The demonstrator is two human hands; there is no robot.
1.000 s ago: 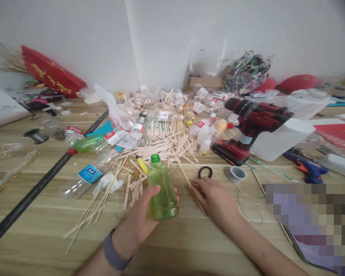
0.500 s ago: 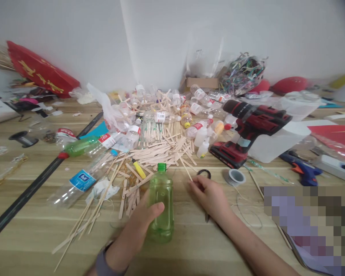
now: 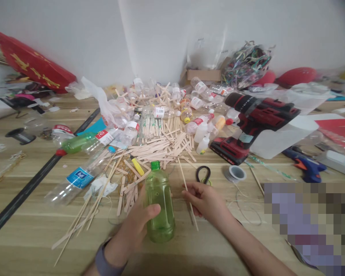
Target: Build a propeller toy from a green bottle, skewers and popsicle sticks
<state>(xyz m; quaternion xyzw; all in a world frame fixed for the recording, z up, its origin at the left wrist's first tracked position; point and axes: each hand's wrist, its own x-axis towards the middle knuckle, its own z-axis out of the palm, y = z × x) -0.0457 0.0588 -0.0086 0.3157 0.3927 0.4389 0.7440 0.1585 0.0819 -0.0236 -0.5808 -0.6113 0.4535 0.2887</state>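
Green bottle [image 3: 162, 209] wrapped by curled left hand [image 3: 136, 222], thin stick [image 3: 183, 174] pinched in right hand [image 3: 205, 199] just beside

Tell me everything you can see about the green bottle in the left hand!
The bottle is see-through green, plastic-looking, with a narrow neck and long body. No cap or label shows; a small mark dots its side. The left hand holds it roughly upright, in front of the sticks, thumb across it. I can't tell if its base touches the table.

Left hand [image 3: 136, 222] grips uncapped green bottle [image 3: 161, 191], right hand [image 3: 208, 201] pinches thin stick [image 3: 183, 174], red drill [image 3: 251, 124] standing beyond.
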